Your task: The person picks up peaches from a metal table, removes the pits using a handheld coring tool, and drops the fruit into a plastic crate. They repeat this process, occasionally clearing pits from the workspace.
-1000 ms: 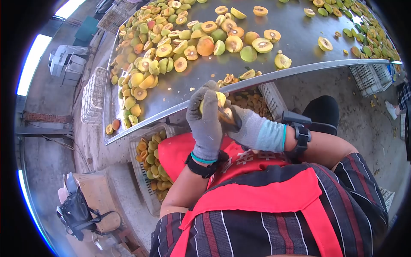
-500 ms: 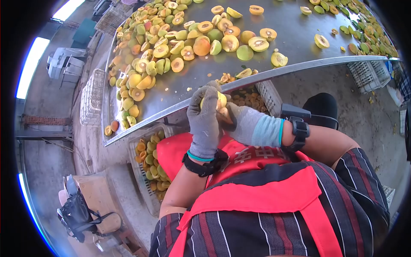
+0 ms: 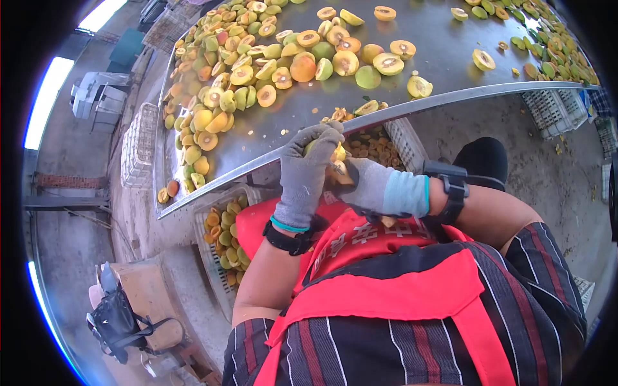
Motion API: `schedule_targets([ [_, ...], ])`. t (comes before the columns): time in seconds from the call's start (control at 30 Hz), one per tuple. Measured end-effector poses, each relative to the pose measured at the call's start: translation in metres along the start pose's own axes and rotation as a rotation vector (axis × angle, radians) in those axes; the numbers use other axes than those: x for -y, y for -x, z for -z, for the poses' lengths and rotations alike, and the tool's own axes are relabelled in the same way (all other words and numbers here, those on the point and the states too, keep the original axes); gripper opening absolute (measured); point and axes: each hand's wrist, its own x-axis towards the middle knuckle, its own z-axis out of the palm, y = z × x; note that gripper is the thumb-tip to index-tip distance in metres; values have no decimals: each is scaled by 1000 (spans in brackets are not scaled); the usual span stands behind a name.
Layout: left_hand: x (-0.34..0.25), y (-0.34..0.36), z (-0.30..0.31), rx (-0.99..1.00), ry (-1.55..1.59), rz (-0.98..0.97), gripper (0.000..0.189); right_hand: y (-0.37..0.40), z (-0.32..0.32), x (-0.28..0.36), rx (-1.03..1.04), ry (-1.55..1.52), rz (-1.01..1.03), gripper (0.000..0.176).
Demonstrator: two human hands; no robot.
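My left hand (image 3: 308, 164), in a grey work glove, is closed around a yellow peach half (image 3: 338, 153) just in front of the table edge. My right hand (image 3: 373, 183), gloved too, presses against the same fruit from the right with curled fingers. A small tan end shows beneath the right palm; what it belongs to is hidden. Many halved peaches (image 3: 346, 63), green-yellow with some pits showing, lie piled on the metal table (image 3: 257, 148). Peach scraps (image 3: 341, 114) sit at the near edge, close above my hands.
Under the table edge stands a white crate (image 3: 407, 145) of pits or scraps. A crate of peach halves (image 3: 228, 235) stands by my left side. Stacked white crates (image 3: 140, 148) are left of the table, another crate (image 3: 557, 114) at right. A black bag (image 3: 116, 318) rests lower left.
Both hands have shifted slightly, the left one tilting and dropping a little, with the peach half still between them. The tan end under my right palm has come into view. The table's peaches look unchanged.
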Motion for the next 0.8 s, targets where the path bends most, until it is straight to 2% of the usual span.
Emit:
schedule_targets([
  [0.03, -1, -1, -1, 13, -101, -3, 19, -6, -12, -20, -286, 266, 411, 18],
  [0.07, 3, -1, -1, 12, -98, -5, 19, -11, -14, -25, -284, 270, 412, 18],
  [0.13, 13, -3, -4, -47, -33, -210, 18, -18, -12, -15, -424, 535, 817, 21],
  [0.17, 15, -2, -6, -46, -33, -211, 18, -14, -8, -11, -425, 536, 817, 21],
  [0.23, 12, 2, -12, -125, 62, -158, 19, 9, 16, 38, 210, -304, -341, 21],
  [0.27, 13, 2, -8, -127, 65, -160, 19, 10, 18, 41, 211, -301, -342, 21],
  [0.33, 16, 0, 5, 101, 99, -66, 21, 13, 20, 43, 141, -163, -201, 21],
  [0.37, 18, -1, 7, 101, 98, -67, 21, 13, 20, 42, 141, -164, -201, 21],
  [0.43, 20, -3, 8, 70, -26, -44, 26, 15, 21, 40, 238, -270, -363, 16],
  [0.47, 19, -2, 8, 68, -24, -45, 26, 16, 22, 35, 240, -267, -364, 16],
  [0.53, 9, 3, 2, 7, 404, 87, 19, 18, 24, 23, 346, -720, -222, 22],
  [0.67, 7, 5, 2, -24, 449, 58, 20, 17, 24, 24, 383, -983, -321, 23],
  [0.7, 7, 5, 1, -25, 451, 58, 20, 17, 23, 27, 383, -982, -324, 23],
  [0.77, 5, 4, -3, -9, 404, 55, 20, 16, 18, 37, 200, -560, -337, 17],
  [0.8, 13, 1, -2, -12, 407, 55, 20, 15, 13, 36, 203, -558, -339, 17],
])
